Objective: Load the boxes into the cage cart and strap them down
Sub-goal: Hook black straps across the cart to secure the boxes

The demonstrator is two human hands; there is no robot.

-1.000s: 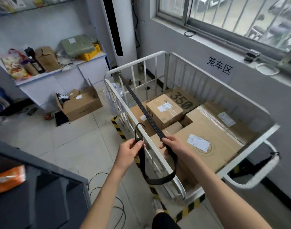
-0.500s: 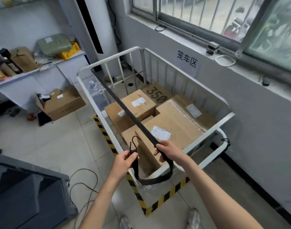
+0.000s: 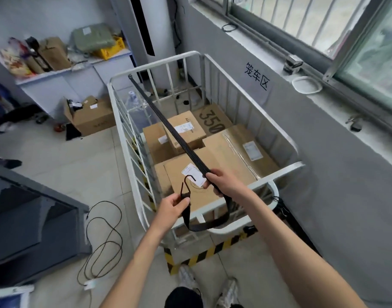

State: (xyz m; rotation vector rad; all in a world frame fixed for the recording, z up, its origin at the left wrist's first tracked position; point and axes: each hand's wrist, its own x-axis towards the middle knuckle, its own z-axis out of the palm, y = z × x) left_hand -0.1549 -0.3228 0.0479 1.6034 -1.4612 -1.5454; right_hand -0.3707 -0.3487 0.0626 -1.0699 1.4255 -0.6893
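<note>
A white cage cart (image 3: 299, 165) stands against the grey wall, holding several brown cardboard boxes (image 3: 230, 158). A black strap (image 3: 168, 125) runs taut from its hook on the cart's far rail diagonally over the boxes to my right hand (image 3: 221, 181), which grips it above the near rail. Below that hand the strap hangs in a slack loop and comes up to my left hand (image 3: 172, 205). My left hand pinches the strap's free end just under its black metal hook (image 3: 187, 182), which points up over the nearest box.
An open cardboard box (image 3: 90, 116) sits on the floor left of the cart. A dark grey cabinet (image 3: 28, 218) and a loose black cable (image 3: 101, 241) lie at the left. Yellow-black tape (image 3: 212, 250) marks the floor under the cart. My shoes (image 3: 186, 276) are at the bottom.
I have shifted around to the cart's near end. Both hands have carried the strap from the left side rail to above the near boxes, and the strap now crosses the load diagonally.
</note>
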